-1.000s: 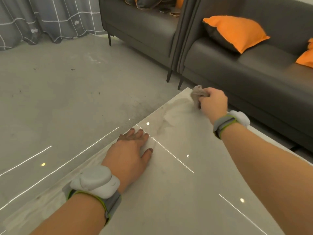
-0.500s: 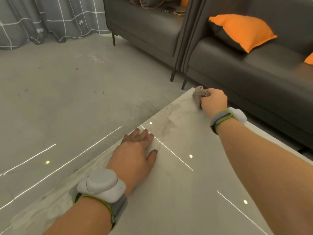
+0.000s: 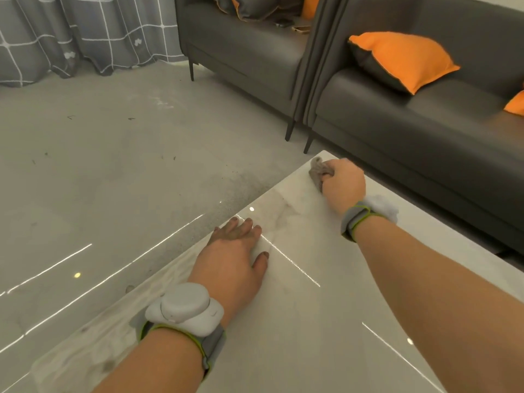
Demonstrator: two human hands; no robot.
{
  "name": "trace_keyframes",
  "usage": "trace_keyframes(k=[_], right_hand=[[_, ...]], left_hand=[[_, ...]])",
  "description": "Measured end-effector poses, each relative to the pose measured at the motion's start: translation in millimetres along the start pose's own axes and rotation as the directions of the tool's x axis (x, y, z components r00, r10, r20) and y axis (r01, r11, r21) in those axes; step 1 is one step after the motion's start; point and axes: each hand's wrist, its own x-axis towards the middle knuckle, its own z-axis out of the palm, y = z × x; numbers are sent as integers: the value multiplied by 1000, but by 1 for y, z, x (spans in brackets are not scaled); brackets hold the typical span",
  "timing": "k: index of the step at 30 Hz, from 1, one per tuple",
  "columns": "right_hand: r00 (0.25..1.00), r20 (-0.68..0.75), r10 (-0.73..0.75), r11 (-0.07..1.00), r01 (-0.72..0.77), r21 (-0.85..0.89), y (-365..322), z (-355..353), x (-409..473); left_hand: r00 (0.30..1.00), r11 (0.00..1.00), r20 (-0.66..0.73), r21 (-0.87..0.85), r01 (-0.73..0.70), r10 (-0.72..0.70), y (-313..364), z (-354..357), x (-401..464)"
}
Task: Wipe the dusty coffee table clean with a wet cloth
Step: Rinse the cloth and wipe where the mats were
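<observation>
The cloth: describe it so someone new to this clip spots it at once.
Find the glossy pale coffee table, then follow it to its far corner nearest the dark sofa. There the right hand grips the cloth, a crumpled grey-brown wad, the only fabric on the tabletop.

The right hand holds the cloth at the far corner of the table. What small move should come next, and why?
Probably draw the right hand with the cloth back toward the body, over the grey smudges. The cloth sits at the far corner of the coffee table, and those dull marks lie between it and the left hand, which lies flat on the top.
</observation>
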Motion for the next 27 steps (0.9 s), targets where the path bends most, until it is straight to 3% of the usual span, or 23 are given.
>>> trace_keyframes(k=[2, 4, 6, 9, 11, 13, 14, 16, 19, 22, 23, 25, 27], right_hand=[[976, 18, -215, 970, 212, 123, -4, 8, -22], [900, 26, -436, 866, 411, 285, -12, 15, -52], [842, 92, -532, 804, 469, 366, -19, 15, -68], [896, 130, -426, 828, 328, 454, -20, 1, -63], [973, 17, -232, 930, 216, 297, -9, -9, -54], [997, -14, -82, 991, 83, 101, 0, -11, -59], [996, 5, -88, 991, 87, 97, -2, -9, -71], [964, 52, -261, 943, 243, 229, -15, -4, -102], [845, 90, -527, 808, 465, 362, -36, 6, -148], [798, 166, -580, 760, 456, 463, -46, 5, -155], [817, 184, -546, 763, 395, 512, -46, 2, -149], [926, 104, -363, 795, 250, 552, -47, -5, -130], [992, -8, -126, 904, 118, 410, -39, -7, -103]], left_hand=[[1000, 1000, 9, -6, -2, 2, 1, -2, 2], [1000, 1000, 18, -9, -4, 4, 0, -4, 3], [999, 1000, 32, -20, -7, 7, -1, -7, -2], [999, 999, 38, -33, 3, -1, -9, -13, -20], [999, 999, 41, -45, 15, -13, -17, -19, -33], [999, 999, 37, -47, 27, -26, -25, -23, -45], [999, 999, 37, -42, 33, -32, -29, -26, -53], [999, 998, 36, -41, 37, -36, -36, -31, -66], [998, 998, 33, -42, 50, -49, -45, -39, -85], [997, 997, 29, -34, 66, -65, -54, -45, -101], [997, 997, 31, -36, 71, -70, -55, -46, -105], [997, 996, 28, -38, 75, -74, -58, -48, -111], [997, 997, 20, -36, 74, -73, -57, -46, -111]])
